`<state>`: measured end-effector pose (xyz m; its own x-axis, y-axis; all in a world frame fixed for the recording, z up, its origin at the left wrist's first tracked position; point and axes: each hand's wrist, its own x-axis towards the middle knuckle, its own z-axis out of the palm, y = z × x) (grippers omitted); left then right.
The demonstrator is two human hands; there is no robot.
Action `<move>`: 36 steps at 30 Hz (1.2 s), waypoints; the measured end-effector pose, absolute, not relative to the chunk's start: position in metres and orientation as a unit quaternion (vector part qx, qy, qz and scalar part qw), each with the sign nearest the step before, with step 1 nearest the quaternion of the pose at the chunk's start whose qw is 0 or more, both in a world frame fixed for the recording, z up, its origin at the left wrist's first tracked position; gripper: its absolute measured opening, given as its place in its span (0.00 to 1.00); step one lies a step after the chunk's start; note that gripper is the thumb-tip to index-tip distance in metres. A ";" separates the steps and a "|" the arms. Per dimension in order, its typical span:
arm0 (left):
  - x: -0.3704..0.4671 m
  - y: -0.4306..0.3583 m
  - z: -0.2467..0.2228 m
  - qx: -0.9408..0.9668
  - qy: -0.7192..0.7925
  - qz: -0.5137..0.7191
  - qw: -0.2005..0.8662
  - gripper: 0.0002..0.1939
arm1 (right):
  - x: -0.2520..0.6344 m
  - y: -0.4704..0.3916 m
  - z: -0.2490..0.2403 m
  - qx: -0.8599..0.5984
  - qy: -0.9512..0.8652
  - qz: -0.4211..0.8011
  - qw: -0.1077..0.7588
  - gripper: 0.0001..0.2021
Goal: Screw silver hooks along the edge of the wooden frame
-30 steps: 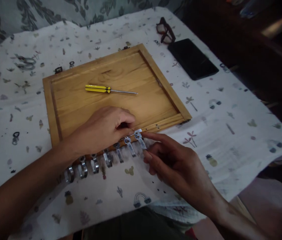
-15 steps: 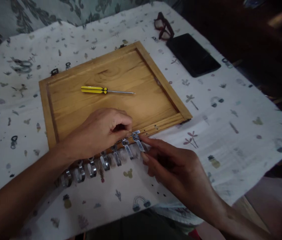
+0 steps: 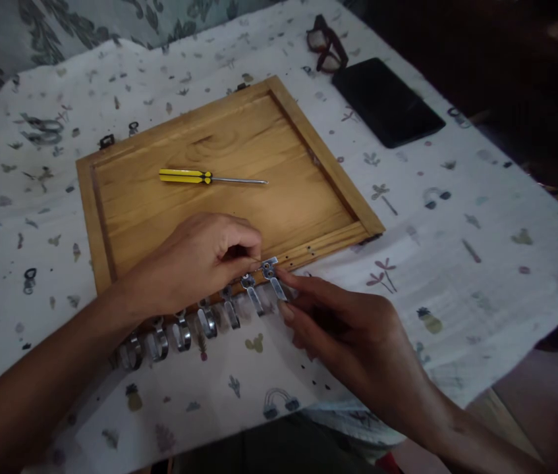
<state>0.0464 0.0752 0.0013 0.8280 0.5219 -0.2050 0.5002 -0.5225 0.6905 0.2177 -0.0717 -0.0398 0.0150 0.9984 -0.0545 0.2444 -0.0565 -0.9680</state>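
A wooden framed panel [image 3: 229, 145] lies flat, its near rail lined with several curved metal hooks [image 3: 208, 320]. At the right end of that row sits another metal hook [image 3: 275, 282], its flat plate on the rail. My right hand [image 3: 352, 329] pinches this hook between thumb and forefinger. My left hand [image 3: 214, 253] reaches over the panel with thumb and forefinger pressed together at the hook's plate; what they hold is too small to make out. Small dark holes show in the rail to the right. A yellow-handled screwdriver [image 3: 212, 177] rests on the panel, untouched.
A patterned white cloth [image 3: 407, 217] covers the table under the panel. At the back right lie a dark tablet or phone [image 3: 387, 102] and a pair of glasses [image 3: 327, 45]. Two dark metal fittings, one a small clasp [image 3: 107, 141], stick out from the panel's far edge.
The view has shifted slightly, so the tablet and glasses appear a little higher and farther right. Both hands keep the same hold at the end hook.
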 end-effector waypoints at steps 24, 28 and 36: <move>0.044 0.074 0.002 0.856 0.325 -0.002 0.402 0.08 | 0.216 -0.071 -0.038 -0.579 -0.564 0.408 0.425 0.11; 0.045 0.075 0.002 0.858 0.320 0.003 0.403 0.07 | 0.215 -0.071 -0.038 -0.576 -0.556 0.416 0.430 0.11; 0.046 0.078 0.003 0.867 0.287 0.019 0.406 0.08 | 0.215 -0.070 -0.037 -0.570 -0.572 0.398 0.436 0.13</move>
